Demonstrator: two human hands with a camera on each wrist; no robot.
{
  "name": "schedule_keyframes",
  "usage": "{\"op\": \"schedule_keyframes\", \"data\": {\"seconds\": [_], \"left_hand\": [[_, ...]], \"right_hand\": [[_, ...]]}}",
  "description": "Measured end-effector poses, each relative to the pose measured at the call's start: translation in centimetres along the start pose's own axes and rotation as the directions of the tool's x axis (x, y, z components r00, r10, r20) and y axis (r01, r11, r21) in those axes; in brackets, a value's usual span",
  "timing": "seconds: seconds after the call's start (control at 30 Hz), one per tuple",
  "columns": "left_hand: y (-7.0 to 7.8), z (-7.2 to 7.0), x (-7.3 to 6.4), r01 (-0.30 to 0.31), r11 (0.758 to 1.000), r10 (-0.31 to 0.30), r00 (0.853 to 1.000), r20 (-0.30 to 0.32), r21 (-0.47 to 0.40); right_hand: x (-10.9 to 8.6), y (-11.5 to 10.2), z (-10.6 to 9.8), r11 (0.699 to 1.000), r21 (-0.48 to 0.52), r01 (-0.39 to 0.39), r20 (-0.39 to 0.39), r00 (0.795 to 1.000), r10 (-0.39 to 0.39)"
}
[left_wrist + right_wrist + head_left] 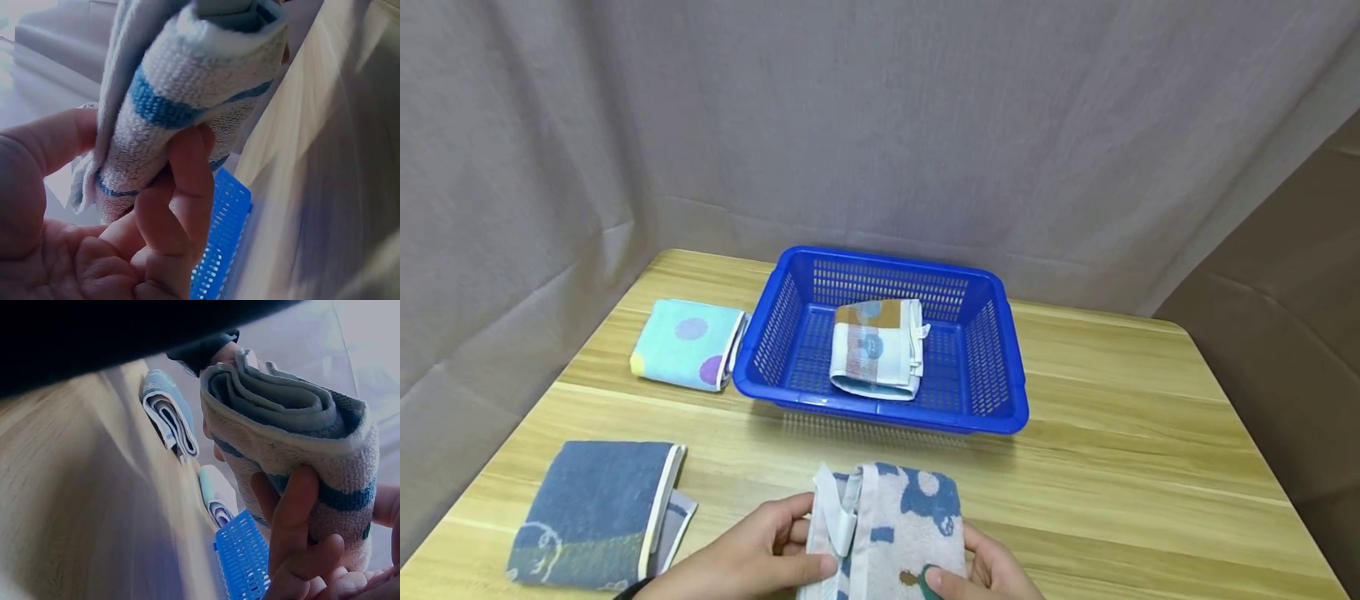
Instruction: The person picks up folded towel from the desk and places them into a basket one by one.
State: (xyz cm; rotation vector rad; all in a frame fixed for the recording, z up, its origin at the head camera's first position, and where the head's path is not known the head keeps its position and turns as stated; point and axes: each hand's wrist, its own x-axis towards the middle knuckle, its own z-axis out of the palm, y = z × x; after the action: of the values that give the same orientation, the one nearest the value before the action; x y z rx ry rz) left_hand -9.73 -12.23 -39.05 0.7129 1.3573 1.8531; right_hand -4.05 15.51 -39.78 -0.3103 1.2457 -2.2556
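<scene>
Both hands hold a folded towel point(910, 525), pale with blue and green patterns, above the table at the front. My left hand point(760, 546) pinches its left edge, thumb on top and fingers beneath, beside a white ribbon-like strip point(837, 512). The right hand point(996, 571) grips the right side, its thumb on a green spot. In the right wrist view, the towel's end point(281, 412) shows several rolled layers, with fingers point(297, 506) pressed against its underside. The left wrist view shows a blue stripe point(159, 106) along the towel near the left fingers.
A blue plastic basket point(880, 408) stands behind the hands, with a folded white and brown towel point(880, 346) inside. Left of it lies a folded turquoise dotted towel point(688, 342). A folded dark blue towel point(598, 508) lies at the front left of the wooden table point(1120, 467).
</scene>
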Motion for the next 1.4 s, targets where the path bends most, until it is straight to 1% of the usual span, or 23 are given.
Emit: {"op": "schedule_keyframes", "data": {"seconds": [0.13, 0.2, 0.33, 0.5, 0.63, 0.7, 0.8, 0.9, 0.97, 1.1, 1.2, 1.3, 1.4], "left_hand": [[0.2, 0.0, 0.1, -0.022, 1.0, 0.022, 1.0, -0.008, 0.003], [0.4, 0.1, 0.2, -0.028, 1.0, 0.028, 1.0, -0.01, -0.009], [0.7, 0.2, 0.3, -0.044, 0.999, 0.044, 0.999, -0.02, -0.01], [1.3, 0.5, 0.6, -0.103, 0.995, 0.102, 0.994, -0.04, -0.002], [1.8, 0.7, 0.7, -0.144, 0.989, 0.145, 0.988, -0.06, 0.014], [2.2, 0.8, 0.8, -0.146, 0.989, 0.148, 0.986, -0.073, 0.022], [2.6, 0.8, 0.8, -0.149, 0.989, 0.149, 0.985, -0.085, 0.012], [2.9, 0.8, 1.0, -0.169, 0.986, 0.169, 0.981, -0.09, 0.013], [3.2, 0.8, 1.1, -0.181, 0.983, 0.183, 0.979, -0.092, 0.024], [3.7, 0.7, 1.5, -0.187, 0.982, 0.19, 0.976, -0.101, 0.038], [4.0, 0.6, 1.7, -0.183, 0.982, 0.186, 0.976, -0.11, 0.042], [4.3, 0.5, 2.1, -0.191, 0.98, 0.195, 0.975, -0.109, 0.047], [4.8, 0.3, 2.4, -0.185, 0.98, 0.192, 0.974, -0.119, 0.07]], "right_hand": [[0.0, -0.5, 0.1, 0.999, -0.036, -0.019, -0.01, 1.0, 0.019], [0.1, -0.7, 0.2, 0.998, -0.054, -0.025, -0.014, 1.0, 0.024], [0.1, -1.5, 0.7, 0.998, -0.062, -0.032, -0.031, 0.999, 0.03], [0.2, -2.7, 1.3, 0.996, -0.085, -0.036, -0.061, 0.998, 0.031], [0.5, -3.4, 1.6, 0.994, -0.112, -0.013, -0.059, 0.998, 0.007], [0.6, -3.8, 1.7, 0.991, -0.13, 0.007, -0.052, 0.999, -0.014], [0.9, -4.5, 2.0, 0.987, -0.159, 0.01, -0.062, 0.998, -0.02], [1.3, -5.4, 2.2, 0.977, -0.211, -0.017, -0.111, 0.994, -0.007], [1.5, -6.0, 2.4, 0.967, -0.247, -0.059, -0.162, 0.987, 0.019], [1.9, -6.9, 2.3, 0.949, -0.306, -0.079, -0.202, 0.979, 0.017], [2.2, -7.2, 2.1, 0.94, -0.337, -0.053, -0.19, 0.982, -0.013], [2.6, -7.5, 1.9, 0.927, -0.374, -0.013, -0.166, 0.985, -0.054], [2.9, -7.9, 1.6, 0.918, -0.396, 0.023, -0.138, 0.987, -0.084]]}}
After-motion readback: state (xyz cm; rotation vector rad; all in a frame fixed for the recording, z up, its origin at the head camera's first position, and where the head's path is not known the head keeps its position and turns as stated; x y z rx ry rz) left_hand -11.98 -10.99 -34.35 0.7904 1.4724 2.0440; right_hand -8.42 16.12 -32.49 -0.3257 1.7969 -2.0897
